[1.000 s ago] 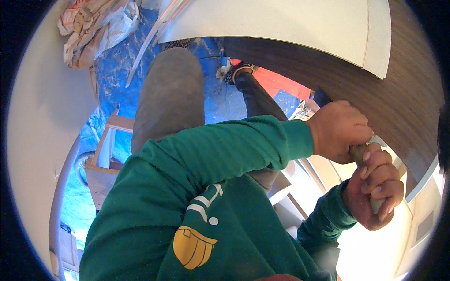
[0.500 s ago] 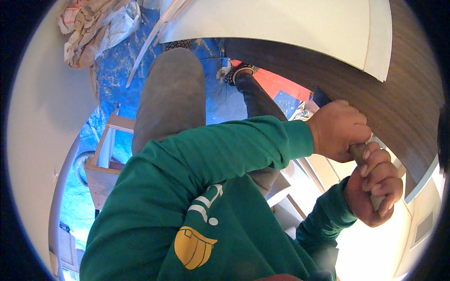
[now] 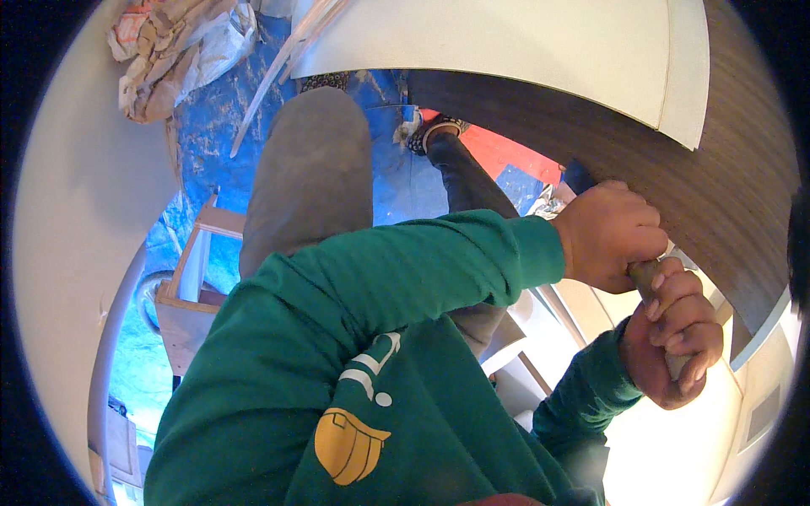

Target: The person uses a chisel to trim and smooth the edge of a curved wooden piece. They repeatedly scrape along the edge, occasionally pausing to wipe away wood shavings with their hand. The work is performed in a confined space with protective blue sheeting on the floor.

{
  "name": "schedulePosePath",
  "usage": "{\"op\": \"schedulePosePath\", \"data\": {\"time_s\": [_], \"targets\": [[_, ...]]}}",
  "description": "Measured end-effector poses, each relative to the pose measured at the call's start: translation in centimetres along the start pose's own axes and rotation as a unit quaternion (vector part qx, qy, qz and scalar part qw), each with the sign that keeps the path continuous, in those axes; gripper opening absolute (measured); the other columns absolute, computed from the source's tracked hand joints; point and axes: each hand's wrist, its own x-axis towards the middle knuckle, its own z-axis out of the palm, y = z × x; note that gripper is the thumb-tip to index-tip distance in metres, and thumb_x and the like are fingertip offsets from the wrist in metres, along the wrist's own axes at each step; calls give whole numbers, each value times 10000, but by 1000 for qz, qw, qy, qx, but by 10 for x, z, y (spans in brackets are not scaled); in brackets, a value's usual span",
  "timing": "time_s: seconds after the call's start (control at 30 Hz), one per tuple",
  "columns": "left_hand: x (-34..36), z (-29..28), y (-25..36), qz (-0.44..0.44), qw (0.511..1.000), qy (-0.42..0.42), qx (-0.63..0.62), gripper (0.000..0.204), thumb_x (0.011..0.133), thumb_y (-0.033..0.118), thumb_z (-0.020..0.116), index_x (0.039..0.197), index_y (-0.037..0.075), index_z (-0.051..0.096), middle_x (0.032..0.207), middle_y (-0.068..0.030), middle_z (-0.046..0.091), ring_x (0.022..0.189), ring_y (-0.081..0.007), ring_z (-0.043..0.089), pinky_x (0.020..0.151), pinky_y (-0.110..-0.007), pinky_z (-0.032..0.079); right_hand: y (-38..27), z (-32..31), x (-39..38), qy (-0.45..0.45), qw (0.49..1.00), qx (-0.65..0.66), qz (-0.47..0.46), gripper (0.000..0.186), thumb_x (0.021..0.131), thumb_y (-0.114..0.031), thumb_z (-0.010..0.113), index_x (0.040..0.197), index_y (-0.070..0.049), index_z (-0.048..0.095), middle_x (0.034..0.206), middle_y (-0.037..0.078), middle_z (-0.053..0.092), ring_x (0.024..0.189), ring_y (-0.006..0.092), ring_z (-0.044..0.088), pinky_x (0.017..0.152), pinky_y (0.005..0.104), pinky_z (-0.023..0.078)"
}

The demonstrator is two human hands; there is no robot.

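Both my hands grip one brownish-grey, stick-like handle (image 3: 644, 274) at the right, beside a dark brown wood-grain panel (image 3: 726, 169). My left hand (image 3: 609, 236) is closed round its upper part, with my forearm reaching across my body. Just below it, my right hand (image 3: 675, 337) wraps its fingers round the lower part. A dark flat piece (image 3: 578, 177) shows beyond my left hand, next to the panel's edge. It may belong to the same tool, but my left hand hides any join, so its kind stays unclear.
A white panel (image 3: 506, 42) lies over the brown one. Blue sheeting (image 3: 219, 126) covers the floor, with crumpled paper and plastic (image 3: 181, 51) at the far left. Thin pale strips (image 3: 278, 72) lean nearby. A wooden frame (image 3: 190, 278) stands left of my legs; a pale wall (image 3: 76, 169) rises beyond.
The view has shifted very slightly. My hands keep the same grip on the handle, in nearly the same place beside the panel.
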Motion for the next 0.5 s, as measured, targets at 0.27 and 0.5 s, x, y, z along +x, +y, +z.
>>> {"op": "schedulePosePath", "data": {"time_s": [0.27, 0.5], "targets": [[-2, 1, -2, -2, 1000, -2, 15, 289, 591, 296, 768, 732, 161, 554, 737, -25, 507, 709, -266, 558, 609, -417, 393, 1, -3, -2, -2, 1000, 1, 1, 367, 927, -439, 559, 757, -116, 522, 640, 45, 515, 650, 247, 503, 679, 433, 374], [-4, 0, 2, -3, 1000, 4, 17, 296, 579, 284, 773, 721, 166, 542, 739, -24, 507, 707, -266, 555, 611, -420, 386, 6, -2, -6, 16, 1000, 27, 1, 351, 906, -422, 594, 749, -116, 525, 631, 49, 519, 645, 248, 503, 662, 432, 366]]}}
